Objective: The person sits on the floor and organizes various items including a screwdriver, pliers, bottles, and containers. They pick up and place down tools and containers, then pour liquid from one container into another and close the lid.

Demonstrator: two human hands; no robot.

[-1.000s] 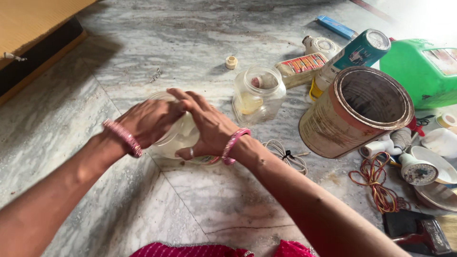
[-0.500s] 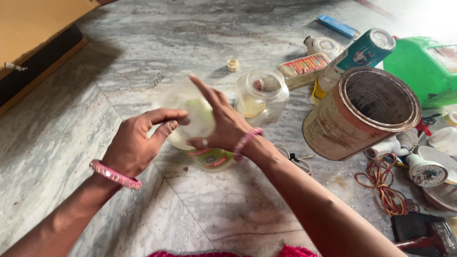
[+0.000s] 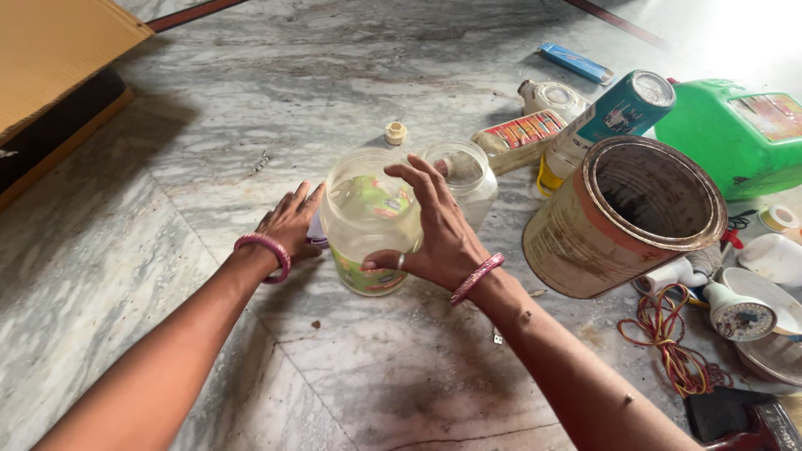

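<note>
Your open jar stands upright on the floor. Left of it rests your left hand; your right hand touches its right side. Behind it stands a smaller jar; farther right lies a tin can.

The right hand covers part of the clear jar, so I cannot tell whether its fingers press the wall or only hover beside it. The left hand lies flat on the floor behind the jar, over something pale purple that stays mostly hidden. A smaller jar is half screened by the fingers. The green can runs off the right edge, as do the plate and the dark brush at the bottom corner. Glare washes out the far top right.
</note>
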